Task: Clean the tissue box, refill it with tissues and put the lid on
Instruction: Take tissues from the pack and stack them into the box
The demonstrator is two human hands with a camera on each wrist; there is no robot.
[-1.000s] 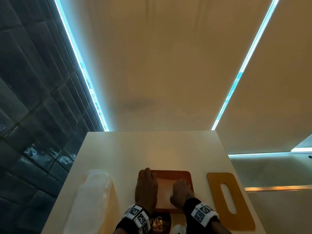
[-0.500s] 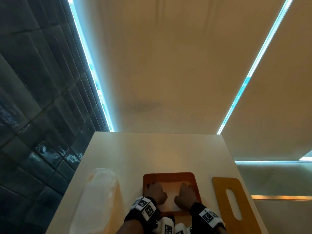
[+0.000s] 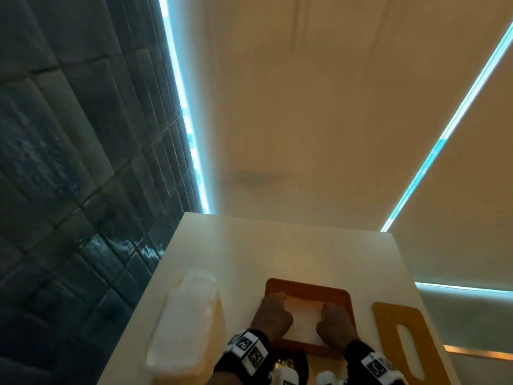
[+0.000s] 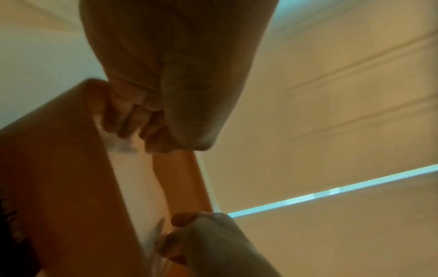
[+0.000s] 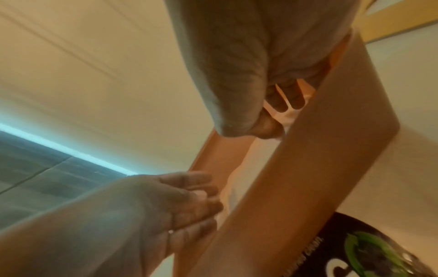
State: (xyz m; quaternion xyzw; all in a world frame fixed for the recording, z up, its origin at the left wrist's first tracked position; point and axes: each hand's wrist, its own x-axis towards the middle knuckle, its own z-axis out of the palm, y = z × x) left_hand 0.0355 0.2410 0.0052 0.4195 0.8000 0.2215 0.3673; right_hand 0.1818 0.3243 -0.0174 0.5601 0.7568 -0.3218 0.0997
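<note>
An open orange tissue box [image 3: 308, 286] stands on the pale table [image 3: 277, 245] near its front edge, with a white stack of tissues [image 3: 304, 320] inside. My left hand [image 3: 273, 315] reaches into the box's left end, fingers curled down onto the tissues [image 4: 137, 178]. At the right end my right hand [image 3: 334, 323] does the same, and white tissue shows between its curled fingers [image 5: 279, 105]. The fingertips of both hands are hidden inside the box. The yellow-orange lid [image 3: 399, 337] with its long slot lies flat to the right of the box.
A clear plastic tissue wrapper [image 3: 186, 320] lies left of the box. A dark round item with a green print [image 5: 379, 253] sits just in front of the box. Dark tiled wall runs along the left; the table's right edge drops off beside the lid.
My left hand left the box's left rim, where it lay flat, and went into the box. Both hands now curl over the tissues at opposite ends. The head view tilted a little.
</note>
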